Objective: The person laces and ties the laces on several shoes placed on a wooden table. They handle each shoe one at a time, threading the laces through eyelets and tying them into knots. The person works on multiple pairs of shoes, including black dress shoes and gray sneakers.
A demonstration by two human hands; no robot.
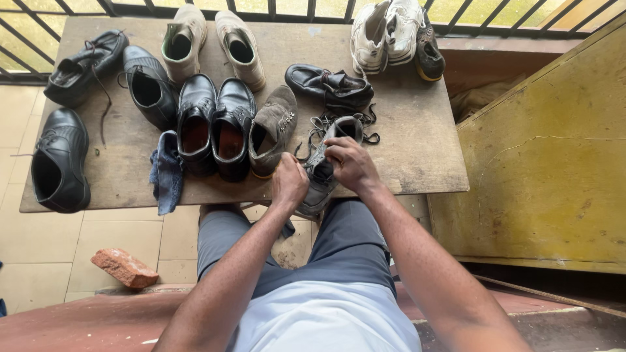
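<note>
A grey lace-up shoe [323, 176] lies at the front edge of a wooden table [417, 150], its black laces loose around its opening. My right hand [352, 164] presses on the shoe's tongue and laces from the right. My left hand [289, 184] grips the shoe's near left side at the table edge. Beside it to the left stands a brown suede shoe [274, 129], then a pair of black leather shoes [214, 124].
Several more shoes crowd the table: black ones at left [60, 161], beige boots [212, 42] at the back, white sneakers [388, 32] at back right. A blue cloth [167, 173] hangs off the front edge. A brick [124, 268] lies on the tiled floor. A yellow board [548, 163] leans at right.
</note>
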